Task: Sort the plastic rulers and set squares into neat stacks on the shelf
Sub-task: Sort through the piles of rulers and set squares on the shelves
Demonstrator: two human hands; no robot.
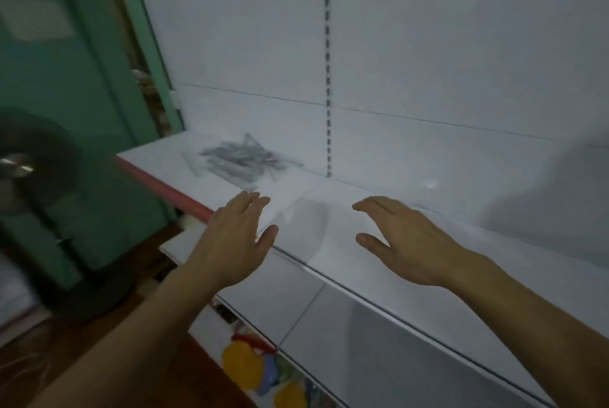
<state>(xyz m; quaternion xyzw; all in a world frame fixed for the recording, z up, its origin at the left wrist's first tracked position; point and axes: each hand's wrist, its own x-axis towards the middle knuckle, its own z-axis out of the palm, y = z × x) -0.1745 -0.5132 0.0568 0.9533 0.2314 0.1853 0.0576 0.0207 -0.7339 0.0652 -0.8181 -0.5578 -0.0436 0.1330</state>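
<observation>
Both hands are out over the white shelf [379, 242] and neither has anything in it: the left hand [235, 236] hovers near the front edge with fingers straight and thumb splayed, and the right hand [405, 239] hangs a little to its right, fingers loosely extended and thumb apart, palm down. Nothing pinched, nothing pressed that I can make out; whether the fingertips actually touch the shelf surface is hard to tell. The work itself sits further back and to the left: a jumbled heap of clear plastic rulers and set squares [244, 160], pieces crossing each other at all angles, one corner poking up, near the back panel [428, 45] and well apart from both hands. The frame is blurred, so individual pieces can't be counted or told apart with any confidence. No neat stack shows anywhere on the shelf, so by my reading the sorting has barely begun, if at all: the whole pile is still to be separated by type and squared up. The left hand is the nearer one to the heap and looks the likelier to reach it first. Off to the far left stands a green door [66, 78], and below the shelf some bright yellow and blue toys [244, 364] peek out.
</observation>
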